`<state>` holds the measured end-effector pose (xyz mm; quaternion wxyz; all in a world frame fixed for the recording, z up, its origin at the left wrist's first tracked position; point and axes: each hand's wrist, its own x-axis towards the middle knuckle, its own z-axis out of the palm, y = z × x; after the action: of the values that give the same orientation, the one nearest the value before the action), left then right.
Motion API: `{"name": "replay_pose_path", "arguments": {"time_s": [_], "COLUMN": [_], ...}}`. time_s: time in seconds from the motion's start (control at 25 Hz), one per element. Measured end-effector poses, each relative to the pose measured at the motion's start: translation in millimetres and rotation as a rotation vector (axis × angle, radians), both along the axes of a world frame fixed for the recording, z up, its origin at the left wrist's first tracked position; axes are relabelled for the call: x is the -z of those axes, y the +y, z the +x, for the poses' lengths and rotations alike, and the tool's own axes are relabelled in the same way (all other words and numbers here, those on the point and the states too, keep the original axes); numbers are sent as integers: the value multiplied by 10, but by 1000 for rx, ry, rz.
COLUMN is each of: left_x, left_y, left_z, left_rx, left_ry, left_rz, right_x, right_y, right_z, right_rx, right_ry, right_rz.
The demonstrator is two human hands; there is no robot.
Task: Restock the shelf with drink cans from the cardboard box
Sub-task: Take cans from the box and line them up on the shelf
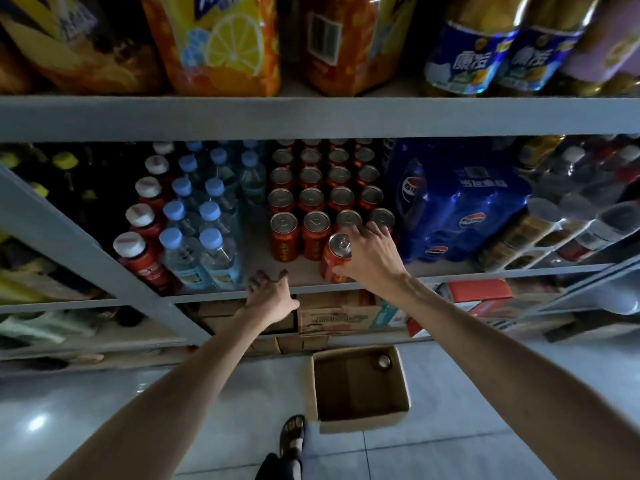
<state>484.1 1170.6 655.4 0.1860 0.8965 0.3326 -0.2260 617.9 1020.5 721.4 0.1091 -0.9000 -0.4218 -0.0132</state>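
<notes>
The right hand (369, 256) curls around a red can (337, 259), slightly tilted at the front lip of the shelf (256, 258), six o'clock of the can rows (325, 199). Released crooked, it could topple off or knock its neighbours. The left hand (270, 294) rests there, fingers spread, at nine o'clock.

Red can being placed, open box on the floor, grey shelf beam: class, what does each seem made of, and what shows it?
Red can: metal, likely aluminium; shiny silver top with pull tab, glossy printed side. Cardboard box: matte brown cardboard; dull walls, thin edges. Grey shelf beam: probably painted metal; flat, even matte grey face, though the look leaves it open.
</notes>
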Motion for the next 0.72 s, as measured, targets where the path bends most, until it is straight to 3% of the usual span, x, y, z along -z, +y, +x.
{"name": "replay_pose_path", "arguments": {"time_s": [0.24,0.72], "left_x": [80,112], "left_y": [107,137], "left_z": [112,124], "left_rx": [178,256], "left_ry": [140,130], "left_rz": [28,43], "right_x": [237,298], "right_y": [132,206], "right_z": [27,85], "right_rx": [-3,-29], "right_ry": [-35,-49], "right_rz": [-24,-99]}}
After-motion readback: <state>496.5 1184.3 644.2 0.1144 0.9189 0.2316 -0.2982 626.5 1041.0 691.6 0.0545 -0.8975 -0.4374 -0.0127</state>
